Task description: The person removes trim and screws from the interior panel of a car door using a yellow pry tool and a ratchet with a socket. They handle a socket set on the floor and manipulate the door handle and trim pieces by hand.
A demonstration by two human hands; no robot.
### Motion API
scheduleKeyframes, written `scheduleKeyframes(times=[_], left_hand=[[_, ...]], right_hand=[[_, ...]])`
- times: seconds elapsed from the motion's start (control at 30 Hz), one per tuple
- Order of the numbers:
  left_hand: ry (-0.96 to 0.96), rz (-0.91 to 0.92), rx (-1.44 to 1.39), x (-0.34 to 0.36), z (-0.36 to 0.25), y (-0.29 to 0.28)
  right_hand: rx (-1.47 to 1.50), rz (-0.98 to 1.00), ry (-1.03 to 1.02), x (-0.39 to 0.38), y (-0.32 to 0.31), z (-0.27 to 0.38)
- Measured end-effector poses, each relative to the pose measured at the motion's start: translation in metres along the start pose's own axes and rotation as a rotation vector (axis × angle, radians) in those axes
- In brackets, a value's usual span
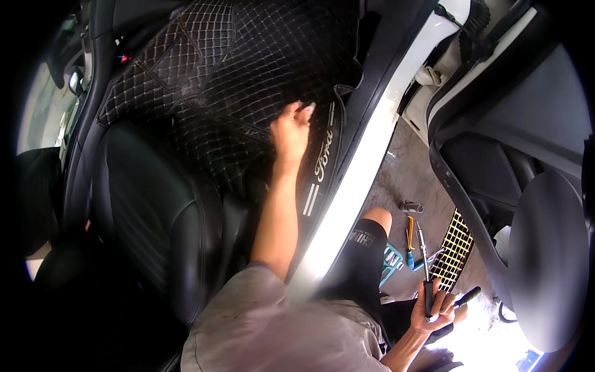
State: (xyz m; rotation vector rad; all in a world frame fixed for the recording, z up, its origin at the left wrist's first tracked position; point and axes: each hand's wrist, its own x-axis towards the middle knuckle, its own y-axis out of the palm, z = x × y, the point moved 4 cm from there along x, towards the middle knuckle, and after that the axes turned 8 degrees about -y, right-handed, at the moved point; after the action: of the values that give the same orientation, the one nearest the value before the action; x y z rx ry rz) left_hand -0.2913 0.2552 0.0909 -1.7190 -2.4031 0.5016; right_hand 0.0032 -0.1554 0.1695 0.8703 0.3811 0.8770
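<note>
My left hand reaches over the diamond-stitched black floor mat, close to the door sill. Its fingers are pinched together, and anything small between them is too blurred to make out. Outside the doorway, my right hand grips a screwdriver by its black handle, the long silver shaft pointing away from me. Another black-handled tool shows just beside that hand; whether the hand holds it too, I cannot tell.
A white door sill runs between the cabin and the ground. To the left stands a black seat; the open door is at right. On the ground lie orange-and-blue pliers, a dark cylinder and a yellow grid.
</note>
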Motion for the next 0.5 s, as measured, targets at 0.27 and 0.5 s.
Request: scheduleKeyframes(times=[0.27,0.5], left_hand=[[-0.074,0.006,0.478,0.036,0.069,-0.01],[-0.05,-0.159,0.252,0.049,0.085,-0.008]], right_hand=[[-0.057,-0.118,-0.006,-0.03,-0.026,-0.006],[-0.116,-0.145,-0.006,-0.041,-0.04,-0.009]])
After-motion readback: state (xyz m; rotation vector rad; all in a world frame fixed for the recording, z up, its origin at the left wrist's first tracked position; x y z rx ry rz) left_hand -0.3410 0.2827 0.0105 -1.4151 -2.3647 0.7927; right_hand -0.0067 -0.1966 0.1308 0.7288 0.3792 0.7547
